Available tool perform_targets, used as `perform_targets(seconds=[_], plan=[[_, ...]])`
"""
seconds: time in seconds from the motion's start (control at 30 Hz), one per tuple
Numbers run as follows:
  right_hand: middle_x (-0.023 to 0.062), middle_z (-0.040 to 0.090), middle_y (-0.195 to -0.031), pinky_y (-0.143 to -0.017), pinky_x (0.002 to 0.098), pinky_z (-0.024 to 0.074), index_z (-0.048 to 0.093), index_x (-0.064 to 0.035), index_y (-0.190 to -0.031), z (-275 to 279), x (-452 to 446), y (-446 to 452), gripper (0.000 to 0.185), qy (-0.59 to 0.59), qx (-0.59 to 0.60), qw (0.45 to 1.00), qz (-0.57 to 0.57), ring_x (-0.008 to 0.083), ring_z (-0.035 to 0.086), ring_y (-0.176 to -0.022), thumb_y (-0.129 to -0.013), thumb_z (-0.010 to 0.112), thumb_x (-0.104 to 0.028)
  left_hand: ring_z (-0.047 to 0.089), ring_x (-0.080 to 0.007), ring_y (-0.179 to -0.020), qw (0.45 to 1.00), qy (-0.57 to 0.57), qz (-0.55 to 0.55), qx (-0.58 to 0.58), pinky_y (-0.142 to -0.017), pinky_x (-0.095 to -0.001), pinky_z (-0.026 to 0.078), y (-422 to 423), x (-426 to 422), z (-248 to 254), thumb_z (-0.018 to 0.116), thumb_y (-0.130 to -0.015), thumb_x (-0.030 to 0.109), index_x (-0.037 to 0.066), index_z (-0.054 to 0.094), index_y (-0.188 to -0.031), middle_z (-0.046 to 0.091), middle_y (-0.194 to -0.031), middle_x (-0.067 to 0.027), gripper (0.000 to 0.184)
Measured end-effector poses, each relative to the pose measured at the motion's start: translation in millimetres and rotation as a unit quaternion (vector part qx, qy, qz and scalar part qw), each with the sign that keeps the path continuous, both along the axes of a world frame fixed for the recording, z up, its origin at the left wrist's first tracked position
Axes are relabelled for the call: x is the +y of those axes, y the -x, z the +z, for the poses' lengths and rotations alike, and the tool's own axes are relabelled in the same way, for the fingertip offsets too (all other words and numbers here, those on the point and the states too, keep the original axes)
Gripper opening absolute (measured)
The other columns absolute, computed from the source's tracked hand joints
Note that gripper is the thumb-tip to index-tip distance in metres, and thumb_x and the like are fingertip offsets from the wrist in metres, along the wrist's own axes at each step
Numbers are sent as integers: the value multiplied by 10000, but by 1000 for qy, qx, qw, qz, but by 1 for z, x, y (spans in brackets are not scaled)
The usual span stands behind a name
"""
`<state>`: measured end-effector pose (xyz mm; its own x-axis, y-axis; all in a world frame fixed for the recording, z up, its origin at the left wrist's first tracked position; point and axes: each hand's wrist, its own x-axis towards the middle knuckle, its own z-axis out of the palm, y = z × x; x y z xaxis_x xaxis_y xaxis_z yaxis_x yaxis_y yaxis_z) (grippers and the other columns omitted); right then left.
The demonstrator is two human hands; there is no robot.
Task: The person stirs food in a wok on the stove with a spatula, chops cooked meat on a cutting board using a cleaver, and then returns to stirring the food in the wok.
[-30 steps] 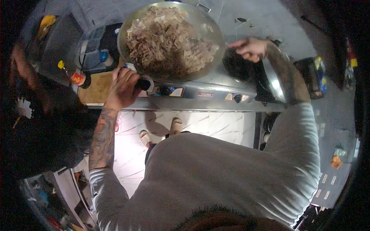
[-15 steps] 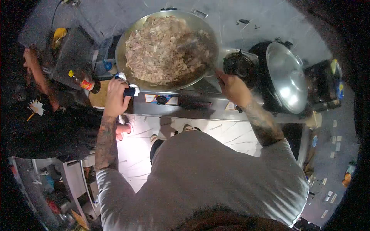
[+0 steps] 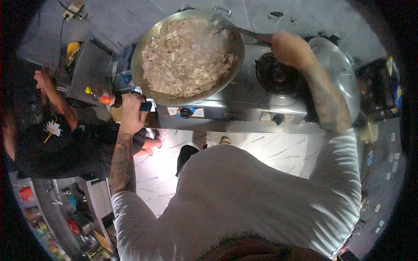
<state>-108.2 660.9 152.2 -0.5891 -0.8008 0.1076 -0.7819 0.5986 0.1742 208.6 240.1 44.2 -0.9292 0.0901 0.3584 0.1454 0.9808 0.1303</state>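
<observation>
Head view: the left hand's [image 3: 132,114] fingers grip what may be the dark handle [image 3: 146,106] of the big pan [image 3: 150,95], so it sits steady on the stove [image 3: 228,104]. The right hand's [image 3: 289,48] fingers wrap a long tool [image 3: 252,35], away from the steamy meat [image 3: 183,58] inside.

one stirring tool [image 3: 251,35], two knobs [image 3: 185,113] (visible)

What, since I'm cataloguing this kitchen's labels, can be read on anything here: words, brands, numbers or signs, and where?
No text is legible.
Yellow-capped bottle: red label, lettering too blurred.
Stove front: stickers around the knobs, print too small.
Pale tags near the picture's right edge: too small.
Black shirt: white print, no readable words.
</observation>
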Motion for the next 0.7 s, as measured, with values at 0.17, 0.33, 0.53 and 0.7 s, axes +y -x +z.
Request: perform_targets(seconds=[0.17,0.33,0.53,0.7], plan=[[172,684,-930,-722,424,546,507,-300,-1379,-33,-42,16,633,-43,-99,988,108,313,683,-818,-814,523,-14,489,-424,-1050,1000,7,-18,2,-1052,-543,325,3,-5,0,654,-701,87,25,528,-1007,526,-1027,-194,337],[156,656,-1153,-866,418,510,561,-250,-1338,34,-41,0,636,-132,-217,960,120,321,643,-1012,-758,571,10,492,-416,-1071,1000,-17,-25,-5,-1059,-554,317,5,-16,0,656,-727,120,28,529,-994,528,-1035,-190,310],[176,677,-1114,-877,377,511,595,-139,-1292,103,-36,-10,577,-123,-191,974,13,327,655,-1023,-728,683,-57,490,-409,-1079,999,-24,-40,4,-1079,-555,301,3,-21,4,653,-745,154,24,525,-998,525,-1038,-184,312],[128,711,-906,-695,366,548,527,-189,-1377,22,-78,35,651,-174,-173,966,81,256,678,-756,-757,670,-50,485,-404,-1081,997,-36,-63,4,-1080,-556,297,5,-32,-7,668,-712,152,22,519,-997,519,-1032,-185,347]])
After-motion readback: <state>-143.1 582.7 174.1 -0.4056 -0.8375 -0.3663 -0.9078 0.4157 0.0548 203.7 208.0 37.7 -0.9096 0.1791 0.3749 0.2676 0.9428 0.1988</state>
